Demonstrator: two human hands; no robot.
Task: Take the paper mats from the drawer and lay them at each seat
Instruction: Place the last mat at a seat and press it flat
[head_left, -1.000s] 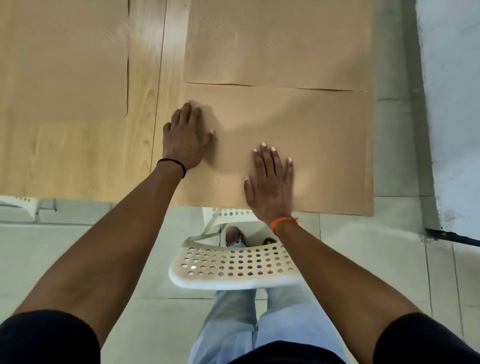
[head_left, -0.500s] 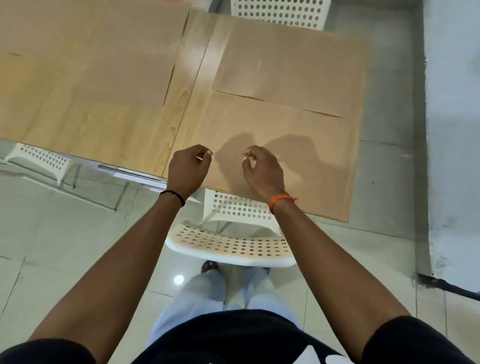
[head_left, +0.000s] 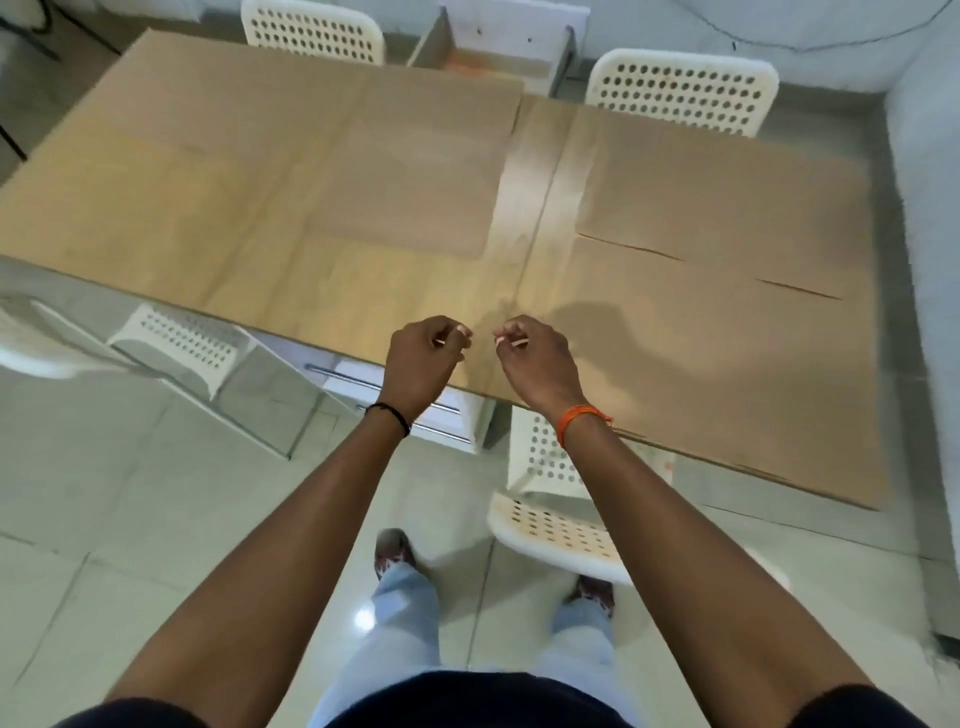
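Observation:
Brown paper mats lie flat on the wooden table (head_left: 374, 296). The nearest mat (head_left: 701, 374) is at the right front seat, a second mat (head_left: 717, 192) is behind it, and a third mat (head_left: 415, 176) lies at the far middle. More paper (head_left: 130, 208) covers the left part. My left hand (head_left: 423, 358) and my right hand (head_left: 537, 361) hover side by side above the table's front edge. Both have loosely curled fingers, hold nothing and touch no mat.
White perforated chairs stand around the table: two at the far side (head_left: 311, 28) (head_left: 680, 88), one at the front left (head_left: 182, 338), one at the front right (head_left: 556, 525). An open drawer (head_left: 493, 57) shows beyond the table. A white wall (head_left: 924, 260) runs along the right.
Both hands have lifted off the near right mat, curled their fingers and drawn back to the table's front edge. The view has pulled back and now takes in the whole table.

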